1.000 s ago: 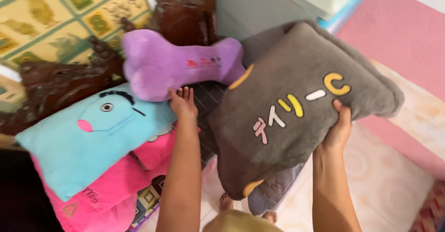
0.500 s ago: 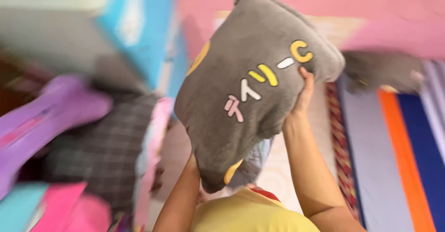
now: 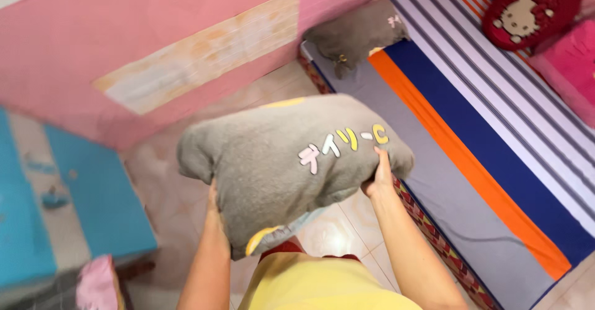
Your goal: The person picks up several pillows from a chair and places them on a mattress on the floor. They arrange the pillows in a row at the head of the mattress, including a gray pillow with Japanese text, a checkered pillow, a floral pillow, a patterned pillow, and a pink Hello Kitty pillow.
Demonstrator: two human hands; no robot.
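Observation:
A big grey plush pillow (image 3: 273,161) with pastel stitched characters and yellow trim is held in front of my chest, above a tiled floor. My left hand (image 3: 212,200) grips its lower left edge, mostly hidden under the fabric. At the right end, my right hand (image 3: 379,175) clutches the pillow with the thumb on top. A striped mattress (image 3: 489,130) lies just to the right of the pillow.
A second grey pillow (image 3: 359,32) lies at the head of the mattress. A round red cat-face cushion (image 3: 532,9) and a pink cushion (image 3: 570,62) sit at the top right. A pink wall (image 3: 80,43) stands behind; a blue surface (image 3: 87,198) is at the left.
My left hand left the purple bone pillow and took hold of the grey pillow. I turned right from the pillow pile toward the mattress, carrying the grey pillow along.

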